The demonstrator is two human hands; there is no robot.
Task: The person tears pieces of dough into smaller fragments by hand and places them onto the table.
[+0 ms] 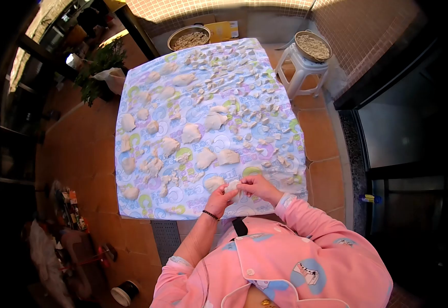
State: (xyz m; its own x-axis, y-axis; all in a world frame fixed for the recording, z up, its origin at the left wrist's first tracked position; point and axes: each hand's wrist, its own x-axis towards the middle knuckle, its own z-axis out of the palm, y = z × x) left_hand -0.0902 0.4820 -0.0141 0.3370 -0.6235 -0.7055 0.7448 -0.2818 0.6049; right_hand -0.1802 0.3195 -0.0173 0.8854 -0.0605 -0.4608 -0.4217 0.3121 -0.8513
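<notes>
Near the front edge of a table spread with a printed cloth point(183, 197), my two hands meet over one pale dough-like piece point(232, 186). My left hand point(218, 201), with a dark beaded bracelet at the wrist, grips it from the left. The fingers of my right hand point(259, 188) pinch its right side. Just behind my left hand lies another pale lump point(214, 183). Larger pale lumps point(228, 156) are spread over the middle and left of the cloth. Many small torn bits point(239, 77) cover its right and far side.
Beyond the table's far edge is a round pan point(188, 37) full of pale bits, beside a yellow box point(221, 31). A white stool point(302, 69) at the right bears another filled pan point(313, 46). A potted plant point(100, 66) stands at the left.
</notes>
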